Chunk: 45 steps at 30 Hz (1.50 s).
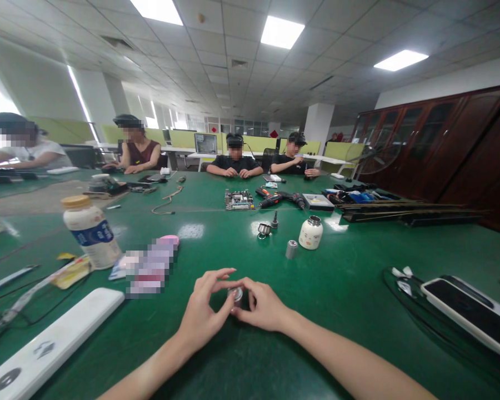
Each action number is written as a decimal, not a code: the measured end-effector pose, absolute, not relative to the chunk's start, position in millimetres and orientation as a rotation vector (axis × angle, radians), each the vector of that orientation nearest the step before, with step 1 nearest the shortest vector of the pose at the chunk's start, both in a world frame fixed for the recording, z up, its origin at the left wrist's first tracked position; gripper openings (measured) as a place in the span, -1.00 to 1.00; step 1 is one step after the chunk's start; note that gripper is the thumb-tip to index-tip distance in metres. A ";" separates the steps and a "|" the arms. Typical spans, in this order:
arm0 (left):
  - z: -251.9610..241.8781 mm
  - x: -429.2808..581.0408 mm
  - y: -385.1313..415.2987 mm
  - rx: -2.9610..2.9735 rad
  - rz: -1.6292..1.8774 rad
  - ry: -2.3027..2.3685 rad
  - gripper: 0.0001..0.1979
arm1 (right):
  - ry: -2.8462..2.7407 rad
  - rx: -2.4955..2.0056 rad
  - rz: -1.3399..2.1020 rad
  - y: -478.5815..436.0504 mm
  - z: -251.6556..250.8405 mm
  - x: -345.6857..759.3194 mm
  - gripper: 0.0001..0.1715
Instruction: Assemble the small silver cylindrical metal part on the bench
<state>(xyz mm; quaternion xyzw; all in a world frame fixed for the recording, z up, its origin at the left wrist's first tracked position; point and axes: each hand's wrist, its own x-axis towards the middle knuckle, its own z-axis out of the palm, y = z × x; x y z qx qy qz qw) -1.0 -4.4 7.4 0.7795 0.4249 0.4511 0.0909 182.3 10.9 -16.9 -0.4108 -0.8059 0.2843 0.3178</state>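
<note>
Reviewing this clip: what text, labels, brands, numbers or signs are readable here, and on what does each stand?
No text reads clearly.
Bottle, blue label: print too small to read.
White bar, grey marks: blurred logos, not legible.
Red sign at the far end of the room: too small.
Small metal piece between left hand and right hand: no writing shows.

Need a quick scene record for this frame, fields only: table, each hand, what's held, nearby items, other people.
surface: green table
left hand: fingertips pinch a small round metal part
right hand: fingertips on the same part, from the opposite side
near, beyond hands: grey cylinder, white jar
left side: white bottle, yellow cap
right edge: phone
far: circuit board, power drill
people: co-workers seated along the far side
</note>
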 end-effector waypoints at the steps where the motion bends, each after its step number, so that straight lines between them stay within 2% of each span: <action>1: 7.7 -0.7 -4.3 2.315 1.337 1.267 -0.71 | -2.120 -1.082 0.748 10.9 -17.1 182.5 -0.49; 9: 9.0 -1.0 0.2 2.200 1.461 1.327 -0.81 | -2.105 -1.078 0.761 10.5 -15.1 181.6 -0.47; 12: 6.7 -7.0 7.9 2.136 1.497 1.417 -0.74 | -2.109 -1.069 0.760 9.7 -13.1 181.6 -0.51; 15: -1.4 -15.9 18.3 2.124 1.356 1.502 -0.67 | -2.115 -1.065 0.765 9.0 -11.5 182.1 -0.54; 20: -17.8 -26.2 30.5 2.153 1.197 1.558 -0.69 | -2.119 -1.073 0.776 8.0 -10.2 182.3 -0.55; 24: -15.1 -24.0 28.5 2.118 1.246 1.489 -0.73 | -2.120 -1.080 0.783 7.6 -9.4 182.3 -0.56; 27: -7.6 -15.7 19.9 1.998 1.435 1.426 -0.81 | -2.109 -1.066 0.805 7.6 -9.9 182.5 -0.56; 30: -3.0 -5.0 8.0 1.928 1.582 1.325 -0.78 | -2.105 -1.050 0.802 8.0 -11.5 182.5 -0.54; 45: 1.0 2.6 -7.6 2.240 1.405 1.237 -0.86 | -2.086 -1.031 0.788 9.7 -16.2 181.3 -0.52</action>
